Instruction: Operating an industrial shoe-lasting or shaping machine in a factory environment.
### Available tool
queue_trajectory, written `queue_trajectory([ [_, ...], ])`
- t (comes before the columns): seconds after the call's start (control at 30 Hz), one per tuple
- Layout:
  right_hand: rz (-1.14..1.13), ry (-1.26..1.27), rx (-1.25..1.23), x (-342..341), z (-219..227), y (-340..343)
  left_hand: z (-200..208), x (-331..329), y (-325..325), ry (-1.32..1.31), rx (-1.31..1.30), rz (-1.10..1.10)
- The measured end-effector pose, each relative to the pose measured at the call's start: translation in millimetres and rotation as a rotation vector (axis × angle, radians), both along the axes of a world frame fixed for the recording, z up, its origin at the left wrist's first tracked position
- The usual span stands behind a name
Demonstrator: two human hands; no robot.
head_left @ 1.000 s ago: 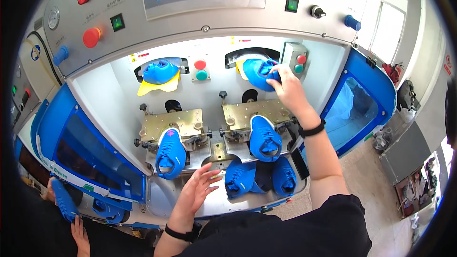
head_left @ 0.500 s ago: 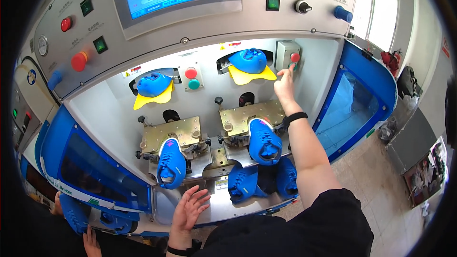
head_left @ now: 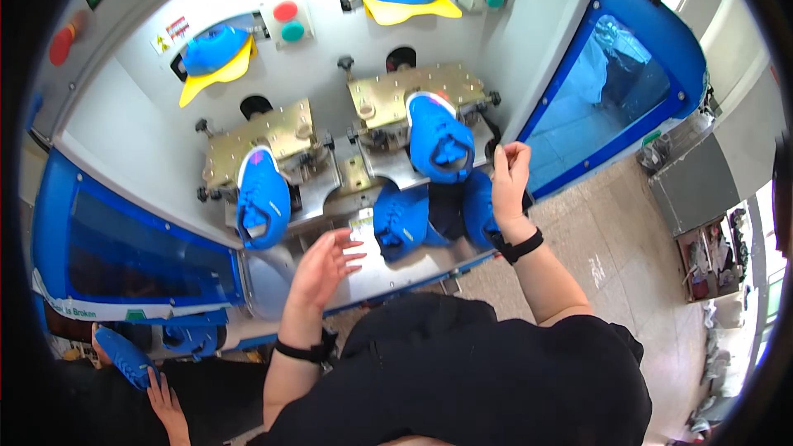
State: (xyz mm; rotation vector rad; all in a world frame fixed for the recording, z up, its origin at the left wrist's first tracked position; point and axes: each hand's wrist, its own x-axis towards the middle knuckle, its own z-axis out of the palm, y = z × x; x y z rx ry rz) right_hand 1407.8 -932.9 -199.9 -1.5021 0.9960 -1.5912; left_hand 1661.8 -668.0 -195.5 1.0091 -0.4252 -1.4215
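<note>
Two mounted blue shoes (head_left: pixel 436 130) sit before brass-coloured plates (head_left: pixel 263 139), above the lower shoes (head_left: pixel 401 221) on the metal tray (head_left: pixel 268 285). Our left hand (head_left: pixel 322 266), half open and empty, hovers near that pair; our loosely curled right hand (head_left: pixel 512 182), holding nothing visible, partly hides one. Pale floor (head_left: pixel 607 235) shows below a blue-framed door (head_left: pixel 615 87)

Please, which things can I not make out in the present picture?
Head view: right edge of the blue shoe behind the right hand, covered by that hand.
Head view: co-worker's far hand, mostly hidden behind a laced shoe.
Head view: shelf items at right, too small.
</note>
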Motion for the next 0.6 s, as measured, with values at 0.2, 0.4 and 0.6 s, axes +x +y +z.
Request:
queue_trajectory([
  [0.2, 0.362, 0.867, 0.108, 16.0, -66.8, 95.0, -64.3, -5.4, -43.0, -0.668, 0.217, -0.161],
  [0.4, 0.565, 1.169, 0.282, 35.0, -93.8, 97.0, -111.9, -52.9, -42.6, -1.754, -0.007, -0.131],
  [0.6, 0.769, 0.533, 0.471, 13.7, -122.6, 80.2, -126.1, -5.1, 1.9, -0.449, 0.024, -0.085],
])
